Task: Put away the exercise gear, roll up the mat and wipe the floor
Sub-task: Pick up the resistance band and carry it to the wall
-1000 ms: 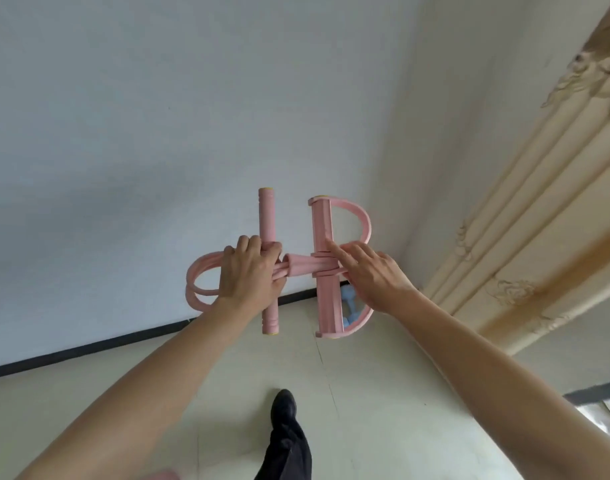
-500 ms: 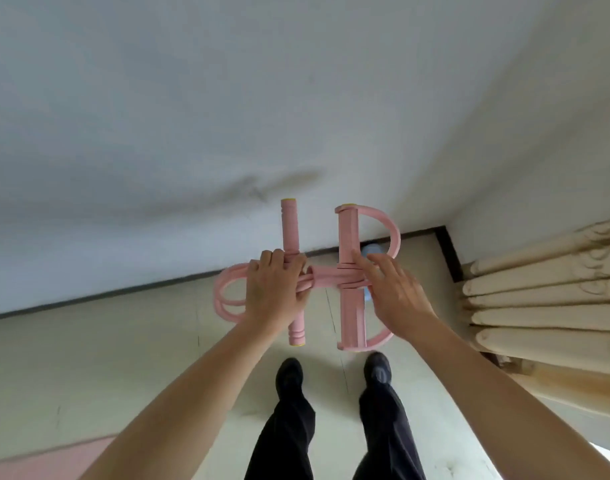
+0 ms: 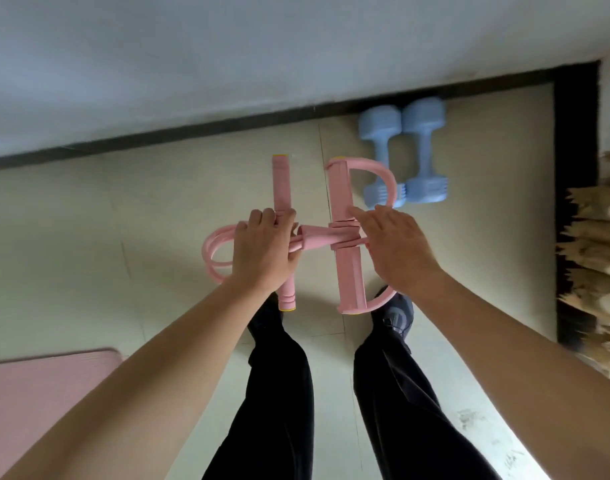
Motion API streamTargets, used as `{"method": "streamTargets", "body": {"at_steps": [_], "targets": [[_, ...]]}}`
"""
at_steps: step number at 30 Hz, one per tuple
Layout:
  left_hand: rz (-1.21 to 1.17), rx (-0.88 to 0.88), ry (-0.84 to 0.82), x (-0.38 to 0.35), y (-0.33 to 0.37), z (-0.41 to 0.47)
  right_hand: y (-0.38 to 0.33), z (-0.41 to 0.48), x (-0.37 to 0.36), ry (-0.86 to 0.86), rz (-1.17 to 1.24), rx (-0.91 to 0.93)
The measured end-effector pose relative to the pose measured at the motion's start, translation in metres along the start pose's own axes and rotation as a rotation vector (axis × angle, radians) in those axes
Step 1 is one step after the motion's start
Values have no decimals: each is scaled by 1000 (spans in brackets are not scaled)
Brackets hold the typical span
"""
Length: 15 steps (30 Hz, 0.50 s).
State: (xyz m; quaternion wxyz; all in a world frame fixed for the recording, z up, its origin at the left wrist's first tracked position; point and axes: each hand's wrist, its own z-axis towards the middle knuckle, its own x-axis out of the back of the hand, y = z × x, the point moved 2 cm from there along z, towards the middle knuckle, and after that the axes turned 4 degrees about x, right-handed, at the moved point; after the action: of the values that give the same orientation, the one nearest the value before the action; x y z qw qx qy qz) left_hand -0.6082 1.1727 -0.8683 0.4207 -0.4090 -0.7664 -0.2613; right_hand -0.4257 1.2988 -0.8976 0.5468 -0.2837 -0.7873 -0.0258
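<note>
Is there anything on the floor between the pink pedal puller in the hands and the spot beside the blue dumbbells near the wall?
Nothing visible. The pedal puller, held by the left hand and right hand, is above bare floor; the dumbbells lie just beyond it by the wall.

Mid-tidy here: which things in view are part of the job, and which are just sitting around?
Job:
- pink pedal puller, held above the floor by left hand and right hand
- two blue dumbbells, side by side near the wall
- pink mat, flat, unrolled
- floor, to wipe

Just there:
- carved wooden furniture
- dark baseboard
</note>
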Motion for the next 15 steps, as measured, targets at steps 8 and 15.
{"method": "streamTargets", "body": {"at_steps": [8,15], "targets": [[3,3,89,-128,-31,109,34,100,-123,93,-18,-21],[-37,80,183,-172,-32,173,65,148,-166,207,-84,-33]]}}
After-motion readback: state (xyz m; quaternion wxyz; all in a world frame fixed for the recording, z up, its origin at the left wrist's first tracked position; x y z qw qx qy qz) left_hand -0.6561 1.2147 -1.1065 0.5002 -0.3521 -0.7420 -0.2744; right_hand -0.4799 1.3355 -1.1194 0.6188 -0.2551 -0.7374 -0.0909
